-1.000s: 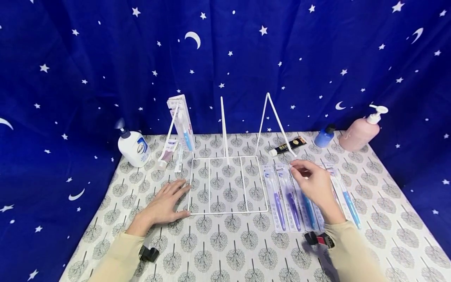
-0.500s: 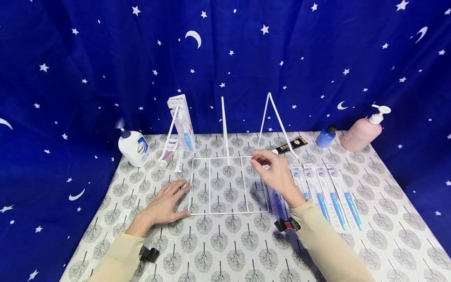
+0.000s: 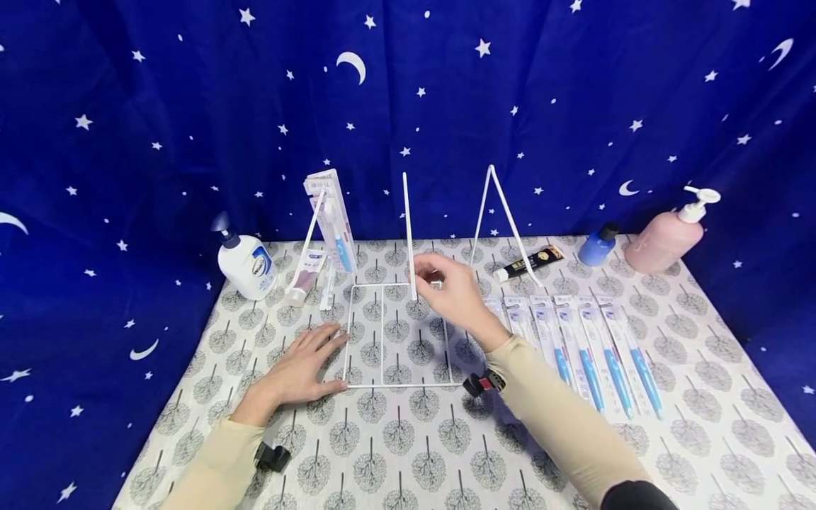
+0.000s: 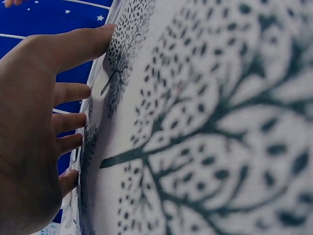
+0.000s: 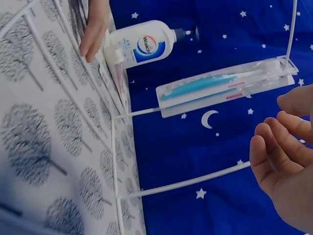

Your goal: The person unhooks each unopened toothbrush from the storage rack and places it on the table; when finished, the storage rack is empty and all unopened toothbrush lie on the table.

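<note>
A white wire rack (image 3: 382, 340) with three upright prongs stands mid-table. My left hand (image 3: 299, 368) rests on the cloth, fingers spread, fingertips and thumb at the rack's left edge. Above the rack's back right part, my right hand (image 3: 449, 287) is beside the middle prong (image 3: 409, 227). Its fingers (image 5: 266, 154) are loosely curled with nothing between them in the right wrist view. Packaged toothbrushes (image 3: 334, 219) hang on the left prong; a blue-handled one (image 5: 205, 85) shows at the front. Several more packaged toothbrushes (image 3: 615, 361) lie in a row at right, partly hidden by my right arm.
A white pump bottle (image 3: 248, 269) stands at left, near a toothpaste tube (image 3: 309, 276) and a narrow white pack (image 3: 328, 287). At back right are a black toothpaste tube (image 3: 529, 263), a small blue bottle (image 3: 597, 246) and a pink pump bottle (image 3: 666, 241). A blue curtain (image 3: 408, 92) hangs behind.
My right hand has moved left, from over the row of toothbrush packs, past the rack's right side, to the middle prong. The left hand has stayed in place.
</note>
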Demonstrator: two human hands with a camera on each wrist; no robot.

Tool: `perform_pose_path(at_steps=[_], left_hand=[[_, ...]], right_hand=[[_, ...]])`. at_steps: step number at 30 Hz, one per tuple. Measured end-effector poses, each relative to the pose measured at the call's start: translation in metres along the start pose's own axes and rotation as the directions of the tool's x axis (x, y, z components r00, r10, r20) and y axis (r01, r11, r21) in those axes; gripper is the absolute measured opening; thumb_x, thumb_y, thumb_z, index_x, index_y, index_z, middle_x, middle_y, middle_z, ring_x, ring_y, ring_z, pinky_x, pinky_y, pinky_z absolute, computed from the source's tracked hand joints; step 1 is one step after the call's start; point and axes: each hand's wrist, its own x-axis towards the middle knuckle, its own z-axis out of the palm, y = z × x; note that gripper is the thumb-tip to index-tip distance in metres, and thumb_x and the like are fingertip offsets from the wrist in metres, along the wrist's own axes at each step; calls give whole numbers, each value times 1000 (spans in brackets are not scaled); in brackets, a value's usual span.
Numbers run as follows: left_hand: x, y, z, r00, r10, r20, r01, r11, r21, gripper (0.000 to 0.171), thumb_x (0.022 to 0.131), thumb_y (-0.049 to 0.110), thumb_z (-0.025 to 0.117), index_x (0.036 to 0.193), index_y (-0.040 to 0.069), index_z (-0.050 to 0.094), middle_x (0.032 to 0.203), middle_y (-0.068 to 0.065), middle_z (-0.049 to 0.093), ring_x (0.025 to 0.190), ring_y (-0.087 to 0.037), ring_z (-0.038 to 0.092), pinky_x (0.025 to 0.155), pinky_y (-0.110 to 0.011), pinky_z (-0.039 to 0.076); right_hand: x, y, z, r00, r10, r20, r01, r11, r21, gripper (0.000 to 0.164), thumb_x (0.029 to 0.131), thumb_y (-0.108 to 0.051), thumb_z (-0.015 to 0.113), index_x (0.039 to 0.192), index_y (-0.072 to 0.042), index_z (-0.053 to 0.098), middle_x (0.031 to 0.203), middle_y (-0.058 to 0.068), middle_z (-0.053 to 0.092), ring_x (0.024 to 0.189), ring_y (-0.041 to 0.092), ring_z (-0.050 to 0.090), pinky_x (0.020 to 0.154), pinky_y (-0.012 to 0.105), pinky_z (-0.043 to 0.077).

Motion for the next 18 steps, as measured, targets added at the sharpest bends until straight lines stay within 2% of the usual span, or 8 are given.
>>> perform_pose_path(at_steps=[6, 12, 18], left_hand=[[1, 0, 0, 1000, 1, 3, -1, 1000, 8, 87, 75, 65, 56, 143, 19, 29, 152, -9, 20, 138, -29, 20, 111, -53, 16], [1, 1, -1, 1000, -11, 17, 11, 1000, 3, 87, 75, 65, 56, 144, 19, 29, 152, -8, 19, 138, -28, 18, 111, -53, 17], [2, 0, -1, 1000, -11, 21, 11, 1000, 6, 87, 75, 65, 56, 144, 19, 29, 152, -8, 19, 138, -28, 19, 112, -52, 17]], right_hand=[[17, -3, 15, 1000, -7, -2, 7, 1000, 30, 20, 80, -13, 69, 99, -9, 65, 86, 1, 68, 75, 10, 61, 71, 23, 54], [32, -7, 26, 996, -91, -10, 91, 996, 22, 24, 81, -16, 67, 103, -8, 64, 84, 0, 65, 75, 9, 59, 70, 23, 52], [45, -11, 38, 999, -35, -24, 37, 996, 85, 24, 81, -18, 68, 104, -13, 64, 82, -3, 64, 75, 8, 59, 72, 23, 53]])
